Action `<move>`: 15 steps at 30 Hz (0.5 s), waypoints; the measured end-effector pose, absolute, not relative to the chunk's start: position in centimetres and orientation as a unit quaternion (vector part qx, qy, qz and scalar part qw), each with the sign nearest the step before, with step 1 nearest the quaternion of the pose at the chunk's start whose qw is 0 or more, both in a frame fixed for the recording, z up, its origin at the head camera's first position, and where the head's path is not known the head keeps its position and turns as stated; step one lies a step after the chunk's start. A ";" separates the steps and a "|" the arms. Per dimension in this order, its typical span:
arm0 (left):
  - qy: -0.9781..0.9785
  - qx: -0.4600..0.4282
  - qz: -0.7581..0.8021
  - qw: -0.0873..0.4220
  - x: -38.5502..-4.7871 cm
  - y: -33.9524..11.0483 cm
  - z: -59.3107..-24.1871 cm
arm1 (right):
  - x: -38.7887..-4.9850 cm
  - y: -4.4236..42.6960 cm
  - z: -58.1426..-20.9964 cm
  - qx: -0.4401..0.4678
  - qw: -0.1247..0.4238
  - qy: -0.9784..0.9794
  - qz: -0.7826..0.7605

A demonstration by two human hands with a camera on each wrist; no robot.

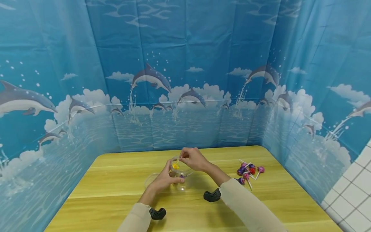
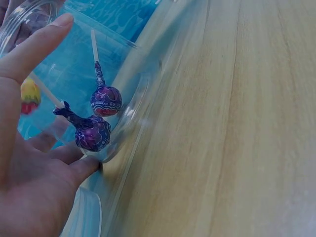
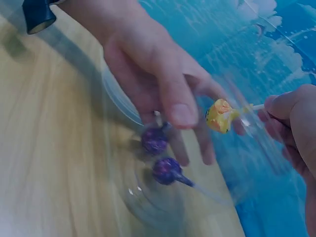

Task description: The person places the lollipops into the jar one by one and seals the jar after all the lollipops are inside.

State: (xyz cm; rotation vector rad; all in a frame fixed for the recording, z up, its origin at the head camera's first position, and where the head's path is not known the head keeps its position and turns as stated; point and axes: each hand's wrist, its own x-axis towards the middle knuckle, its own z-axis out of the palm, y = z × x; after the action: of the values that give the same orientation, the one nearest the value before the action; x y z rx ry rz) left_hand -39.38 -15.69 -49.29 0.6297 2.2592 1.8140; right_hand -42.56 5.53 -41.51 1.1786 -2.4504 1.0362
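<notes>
Yellow lollipop (image 3: 218, 116) (wrapper print illegible) — right hand (image 1: 193, 158) pinches its stick (image 3: 257, 106); left hand (image 1: 163, 180) grips clear jar (image 1: 184, 172).

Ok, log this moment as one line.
left hand: holds clear jar; right hand: pinches yellow lollipop; in jar: two purple lollipops; on table: other lollipops

Jar (image 1: 183, 173): walls blurred in right wrist view. Yellow lollipop (image 3: 219, 116) at jar mouth: stick end hidden in your right hand (image 1: 195, 159), itself cut by right wrist view's right edge. Clear lid (image 1: 150, 180) left of jar: partly behind your left hand (image 1: 166, 179). Lollipop pile (image 1: 246, 171) right of jar: count uncertain, wrapper print too small to read. Sleeves (image 1: 247, 204), your side of jar: head view crops both.
</notes>
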 end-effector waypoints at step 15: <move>0.747 0.215 0.621 0.095 -39.6 -15.7 -49.5 | -42.2 3.6 -42.9 0.380 0.122 -0.855 0.332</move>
State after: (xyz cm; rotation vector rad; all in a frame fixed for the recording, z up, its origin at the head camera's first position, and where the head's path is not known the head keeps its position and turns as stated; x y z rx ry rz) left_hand -39.64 -15.74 -49.54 0.6371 2.2157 1.8417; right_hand -42.17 3.64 -42.94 1.1094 -2.4947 0.9679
